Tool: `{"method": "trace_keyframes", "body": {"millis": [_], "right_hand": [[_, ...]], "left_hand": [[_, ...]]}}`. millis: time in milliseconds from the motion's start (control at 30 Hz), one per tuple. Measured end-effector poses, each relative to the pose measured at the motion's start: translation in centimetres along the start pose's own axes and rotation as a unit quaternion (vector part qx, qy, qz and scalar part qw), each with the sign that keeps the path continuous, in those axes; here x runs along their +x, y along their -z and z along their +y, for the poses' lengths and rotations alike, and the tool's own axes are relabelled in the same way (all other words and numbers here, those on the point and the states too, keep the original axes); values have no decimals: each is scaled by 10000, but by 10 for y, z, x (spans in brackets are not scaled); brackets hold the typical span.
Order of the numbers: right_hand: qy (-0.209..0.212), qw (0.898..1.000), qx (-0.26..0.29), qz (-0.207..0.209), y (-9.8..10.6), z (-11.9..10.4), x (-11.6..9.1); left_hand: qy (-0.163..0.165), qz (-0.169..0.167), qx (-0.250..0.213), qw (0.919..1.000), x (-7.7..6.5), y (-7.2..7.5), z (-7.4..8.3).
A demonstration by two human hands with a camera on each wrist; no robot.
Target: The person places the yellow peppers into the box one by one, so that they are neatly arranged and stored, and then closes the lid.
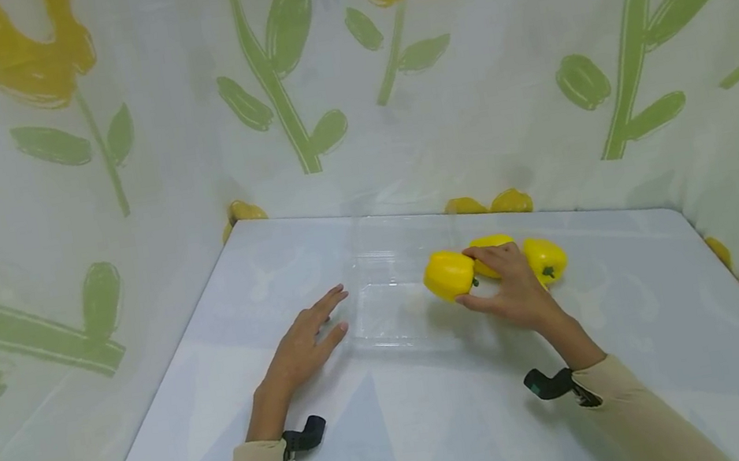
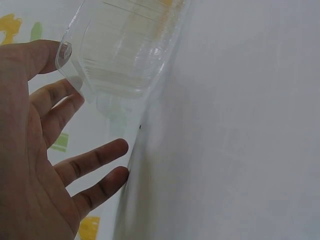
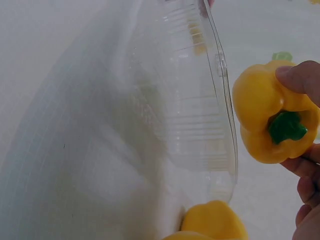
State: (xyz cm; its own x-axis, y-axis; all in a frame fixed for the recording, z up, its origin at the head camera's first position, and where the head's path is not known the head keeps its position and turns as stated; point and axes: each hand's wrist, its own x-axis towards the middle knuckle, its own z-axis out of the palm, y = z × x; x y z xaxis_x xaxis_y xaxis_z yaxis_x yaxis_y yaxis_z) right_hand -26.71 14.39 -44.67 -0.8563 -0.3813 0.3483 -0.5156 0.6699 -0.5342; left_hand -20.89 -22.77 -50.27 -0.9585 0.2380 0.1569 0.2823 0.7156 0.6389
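My right hand (image 1: 515, 290) holds a yellow bell pepper (image 1: 448, 276) between thumb and fingers, above the right side of a clear plastic container (image 1: 383, 320). In the right wrist view the held pepper's green stem (image 3: 286, 126) faces the camera, and the pepper is beside the container's rim. At the container's left edge is my left hand (image 1: 297, 350), its fingers spread and loosely extended. The left wrist view shows the thumb at a corner of the clear rim (image 2: 64, 52); firm contact cannot be told.
Two more yellow bell peppers (image 1: 546, 260) (image 1: 491, 241) sit on the table right of the container, one partly behind my right hand. The table (image 1: 442, 427) has a pale triangle-patterned cover. A flower-printed cloth (image 1: 465, 104) hangs behind and at the sides.
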Motion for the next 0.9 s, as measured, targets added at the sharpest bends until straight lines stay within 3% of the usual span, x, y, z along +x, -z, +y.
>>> {"method": "trace_keyframes", "body": {"millis": [500, 900], "right_hand": [[-296, 9991, 21, -304, -9, -12, 4], [-66, 9993, 131, -336, -23, -9, 6]], "left_hand": [[-222, 49, -14, 9997, 0, -2, -3], [-260, 185, 11, 9995, -9, -9, -1]]}}
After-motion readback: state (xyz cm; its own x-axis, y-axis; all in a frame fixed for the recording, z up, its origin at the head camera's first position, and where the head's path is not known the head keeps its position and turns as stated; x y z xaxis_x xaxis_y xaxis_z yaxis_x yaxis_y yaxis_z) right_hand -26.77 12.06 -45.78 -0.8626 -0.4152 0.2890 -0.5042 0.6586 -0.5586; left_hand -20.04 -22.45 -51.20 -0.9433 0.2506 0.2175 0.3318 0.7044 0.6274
